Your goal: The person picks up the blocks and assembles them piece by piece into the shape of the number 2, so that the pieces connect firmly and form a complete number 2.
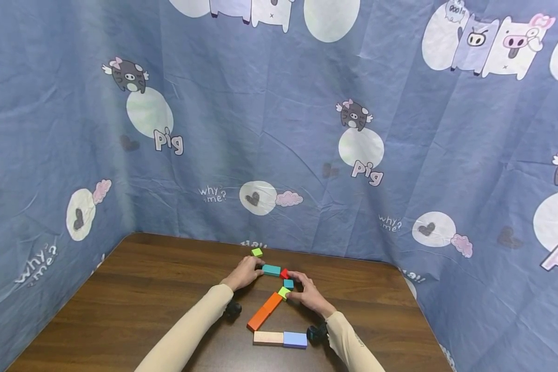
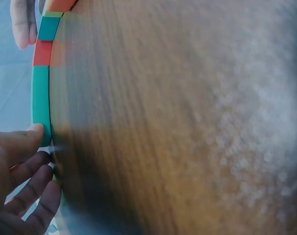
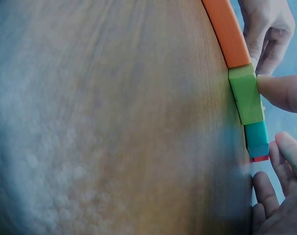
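My left hand (image 1: 245, 272) is at the left end of a long teal block (image 1: 272, 270), its thumb on the block's side and its index finger by the end. A red triangular block (image 1: 284, 274) adjoins that block's right end. Below come a small teal block (image 1: 289, 283) and a lime green block (image 1: 284, 293). With spread fingers, my right hand (image 1: 310, 294) touches the green block (image 3: 247, 95) with its thumb. Its index finger reaches beside the red block. An orange bar (image 1: 264, 311) runs diagonally down from the green block.
Nearer the front lie a tan wooden block (image 1: 268, 338) and a blue block (image 1: 295, 340), end to end. Another lime green block (image 1: 257, 252) lies at the back edge of the brown table (image 1: 167, 268). A patterned blue cloth (image 1: 260, 129) hangs behind the table.
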Demonstrator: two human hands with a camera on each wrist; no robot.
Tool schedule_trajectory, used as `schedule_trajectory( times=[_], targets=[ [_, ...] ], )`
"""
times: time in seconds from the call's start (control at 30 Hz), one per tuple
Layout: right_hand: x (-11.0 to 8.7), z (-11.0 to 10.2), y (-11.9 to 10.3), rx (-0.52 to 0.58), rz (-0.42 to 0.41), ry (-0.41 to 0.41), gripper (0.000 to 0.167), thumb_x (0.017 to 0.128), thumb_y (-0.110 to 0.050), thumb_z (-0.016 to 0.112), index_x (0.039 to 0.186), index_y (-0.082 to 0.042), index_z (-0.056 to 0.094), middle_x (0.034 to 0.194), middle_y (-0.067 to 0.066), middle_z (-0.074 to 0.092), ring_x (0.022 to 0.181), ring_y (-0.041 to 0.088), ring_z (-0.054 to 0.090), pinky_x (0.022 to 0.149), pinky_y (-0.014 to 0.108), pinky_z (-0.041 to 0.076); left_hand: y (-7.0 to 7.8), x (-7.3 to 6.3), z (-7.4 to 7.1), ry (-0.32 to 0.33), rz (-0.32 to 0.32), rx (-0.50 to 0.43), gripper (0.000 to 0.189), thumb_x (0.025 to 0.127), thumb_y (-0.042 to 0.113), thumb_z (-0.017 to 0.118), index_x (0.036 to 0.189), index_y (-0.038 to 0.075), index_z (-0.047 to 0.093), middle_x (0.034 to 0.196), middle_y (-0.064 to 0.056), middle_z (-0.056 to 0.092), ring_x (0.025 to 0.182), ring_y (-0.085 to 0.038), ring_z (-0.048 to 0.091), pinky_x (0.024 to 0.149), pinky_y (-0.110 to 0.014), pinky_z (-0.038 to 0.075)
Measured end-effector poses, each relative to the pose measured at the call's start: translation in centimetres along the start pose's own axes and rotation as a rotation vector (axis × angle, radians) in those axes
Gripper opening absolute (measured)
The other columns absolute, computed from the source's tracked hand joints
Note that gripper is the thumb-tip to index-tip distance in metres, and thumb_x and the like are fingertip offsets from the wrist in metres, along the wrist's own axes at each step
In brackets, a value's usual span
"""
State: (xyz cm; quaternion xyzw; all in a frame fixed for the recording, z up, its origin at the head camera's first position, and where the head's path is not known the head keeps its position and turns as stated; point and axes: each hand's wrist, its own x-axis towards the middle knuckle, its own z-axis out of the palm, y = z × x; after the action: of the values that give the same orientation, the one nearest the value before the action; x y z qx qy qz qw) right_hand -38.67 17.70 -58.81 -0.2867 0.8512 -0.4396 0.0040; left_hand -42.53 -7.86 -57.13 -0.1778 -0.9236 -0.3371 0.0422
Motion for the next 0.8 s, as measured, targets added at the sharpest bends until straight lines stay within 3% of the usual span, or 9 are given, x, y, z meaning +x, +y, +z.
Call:
schedule_trajectory(
  times=[0.17, 0.3, 0.47, 0.8],
  targets=[
    [0.06, -0.01, -0.13, 0.050, 0.081, -0.023, 0.063, 0.083, -0.025, 0.074, 0.139, -0.013, 0.047, 0.142, 0.009, 0.046, 0.123, 0.031, 0.037, 0.098, 0.050, 0.030, 0.03, -0.27, -0.20, 0.014, 0.045, 0.020, 0.026, 0.087, 0.008, 0.069, 0.112, -0.002, 0.068, 0.112, -0.017, 0.068, 0.110, -0.035, 0.060, 0.090, -0.047, 0.048],
    [0.22, -0.03, -0.24, 0.047, 0.121, -0.033, 0.064, 0.082, -0.021, 0.075, 0.139, -0.012, 0.047, 0.142, 0.012, 0.046, 0.123, 0.033, 0.037, 0.098, 0.051, 0.030, 0.23, -0.30, -0.17, -0.001, -0.002, -0.002, 0.027, 0.088, 0.008, 0.068, 0.114, -0.001, 0.067, 0.115, -0.016, 0.067, 0.114, -0.034, 0.059, 0.094, -0.047, 0.047],
    [0.35, 0.05, -0.06, 0.030, 0.118, -0.024, 0.064, 0.081, -0.020, 0.076, 0.138, -0.012, 0.048, 0.142, 0.011, 0.047, 0.122, 0.033, 0.037, 0.098, 0.050, 0.030, 0.16, 0.07, -0.03, -0.009, -0.046, -0.002, 0.028, 0.089, 0.011, 0.068, 0.115, 0.003, 0.067, 0.117, -0.013, 0.067, 0.116, -0.030, 0.059, 0.096, -0.045, 0.046],
    [0.31, -0.02, -0.20, 0.042, 0.130, -0.024, 0.063, 0.082, -0.022, 0.075, 0.139, -0.015, 0.048, 0.142, 0.008, 0.047, 0.123, 0.030, 0.037, 0.098, 0.052, 0.029, 0.22, -0.08, -0.32, -0.005, -0.048, -0.023, 0.040, 0.086, 0.019, 0.073, 0.120, -0.001, 0.064, 0.119, -0.016, 0.066, 0.114, -0.030, 0.060, 0.093, -0.044, 0.048]
  ],
)
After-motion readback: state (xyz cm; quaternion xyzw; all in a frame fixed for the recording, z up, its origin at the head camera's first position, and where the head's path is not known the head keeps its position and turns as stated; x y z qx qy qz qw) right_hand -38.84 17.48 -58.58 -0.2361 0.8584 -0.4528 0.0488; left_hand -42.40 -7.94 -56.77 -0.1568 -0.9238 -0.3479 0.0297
